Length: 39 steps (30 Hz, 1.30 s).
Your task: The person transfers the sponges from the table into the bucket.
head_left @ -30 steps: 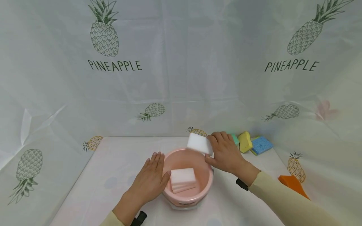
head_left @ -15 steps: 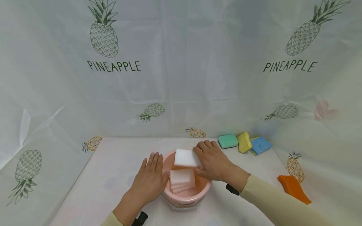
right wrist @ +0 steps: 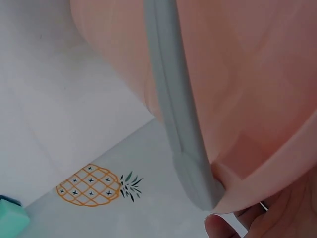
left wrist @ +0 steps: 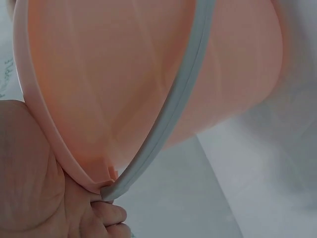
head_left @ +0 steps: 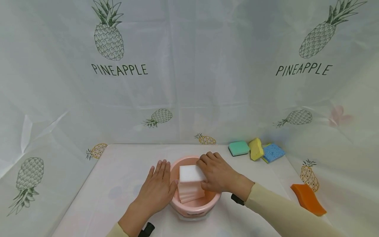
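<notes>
Left hand [head_left: 155,187] has straight fingers against the left side of a pink bucket [head_left: 193,209]. Right hand [head_left: 217,174] holds a white block [head_left: 191,173] in the bucket, above more blocks [head_left: 190,194]. The bench [head_left: 127,179] is pale, with a pineapple sheet [head_left: 189,72] behind. Green [head_left: 238,148], yellow [head_left: 256,149] and blue [head_left: 273,152] sponges sit far right; an orange thing [head_left: 308,199] lies near right. Right hand hides some rim. I can't tell if the white block touches those below.

Soft light, faint shadows, dimmer wrist views
</notes>
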Tool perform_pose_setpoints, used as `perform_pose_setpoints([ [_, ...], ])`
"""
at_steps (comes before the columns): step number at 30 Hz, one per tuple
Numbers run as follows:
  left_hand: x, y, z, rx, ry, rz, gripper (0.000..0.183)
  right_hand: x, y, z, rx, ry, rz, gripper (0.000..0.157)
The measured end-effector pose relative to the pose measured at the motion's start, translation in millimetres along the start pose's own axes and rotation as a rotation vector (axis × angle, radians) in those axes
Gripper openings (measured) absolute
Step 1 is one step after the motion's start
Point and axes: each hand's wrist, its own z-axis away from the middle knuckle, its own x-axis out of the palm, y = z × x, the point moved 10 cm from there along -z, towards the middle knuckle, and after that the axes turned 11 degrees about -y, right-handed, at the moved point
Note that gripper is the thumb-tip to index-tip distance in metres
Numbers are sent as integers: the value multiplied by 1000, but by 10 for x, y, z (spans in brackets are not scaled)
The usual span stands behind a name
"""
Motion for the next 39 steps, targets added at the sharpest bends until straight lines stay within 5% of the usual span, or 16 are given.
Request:
perform_pose_setpoints([
  [18, 49, -11, -9, 8, -15, 38, 69, 108, -110, -61, -30, -111, 83, 66],
  [39, 69, -24, -19, 0, -11, 67, 70, 42, -46, 44, -5, 39, -13, 35],
])
